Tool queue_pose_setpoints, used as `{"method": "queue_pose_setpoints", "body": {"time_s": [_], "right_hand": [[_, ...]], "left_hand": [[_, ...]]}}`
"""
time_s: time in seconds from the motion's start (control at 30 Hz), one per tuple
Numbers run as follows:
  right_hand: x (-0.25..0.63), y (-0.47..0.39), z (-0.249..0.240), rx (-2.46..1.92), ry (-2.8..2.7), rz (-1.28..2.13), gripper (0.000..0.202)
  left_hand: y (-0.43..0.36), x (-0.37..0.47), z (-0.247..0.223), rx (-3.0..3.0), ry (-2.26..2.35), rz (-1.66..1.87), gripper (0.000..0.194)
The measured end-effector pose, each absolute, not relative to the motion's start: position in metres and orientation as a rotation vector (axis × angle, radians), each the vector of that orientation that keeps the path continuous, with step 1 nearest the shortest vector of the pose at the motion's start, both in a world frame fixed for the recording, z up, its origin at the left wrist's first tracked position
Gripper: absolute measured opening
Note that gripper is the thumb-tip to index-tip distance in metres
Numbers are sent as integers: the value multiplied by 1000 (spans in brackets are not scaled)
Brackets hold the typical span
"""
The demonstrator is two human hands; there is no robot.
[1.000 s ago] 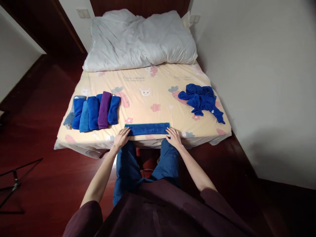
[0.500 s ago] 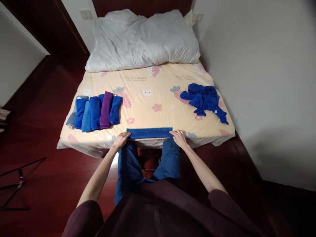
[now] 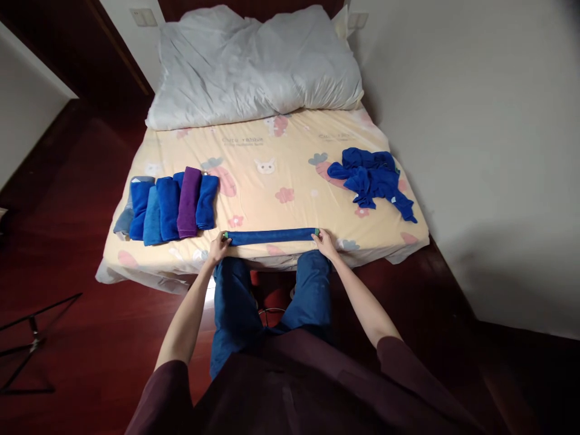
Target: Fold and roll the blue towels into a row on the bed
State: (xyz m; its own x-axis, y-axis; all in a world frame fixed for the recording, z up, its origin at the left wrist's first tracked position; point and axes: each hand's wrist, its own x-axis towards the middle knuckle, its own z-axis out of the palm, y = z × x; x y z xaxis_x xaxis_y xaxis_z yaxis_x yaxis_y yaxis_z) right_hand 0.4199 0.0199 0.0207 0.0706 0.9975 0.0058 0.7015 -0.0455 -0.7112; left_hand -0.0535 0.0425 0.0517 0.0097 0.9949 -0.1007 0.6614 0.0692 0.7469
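My left hand (image 3: 219,248) pinches the left end of the narrow blue strip (image 3: 272,235), my right hand (image 3: 324,244) its right end; the strip lies between my two grips along the near edge of the bed (image 3: 256,202), its long axis running crosswise from hand to hand, so neither hand is nearer; left of the strip and slightly beyond sits a row of folded cloths (image 3: 168,208); right of the strip and farther lies a crumpled blue heap (image 3: 372,181); well beyond it, pale bedding (image 3: 258,66).
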Motion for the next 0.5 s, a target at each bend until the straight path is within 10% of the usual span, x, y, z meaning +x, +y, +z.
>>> {"method": "queue_pose_setpoints", "body": {"time_s": [0.5], "right_hand": [[408, 27, 22, -1966, -1690, 591, 55]], "left_hand": [[53, -37, 56, 1918, 1898, 417, 51]]}}
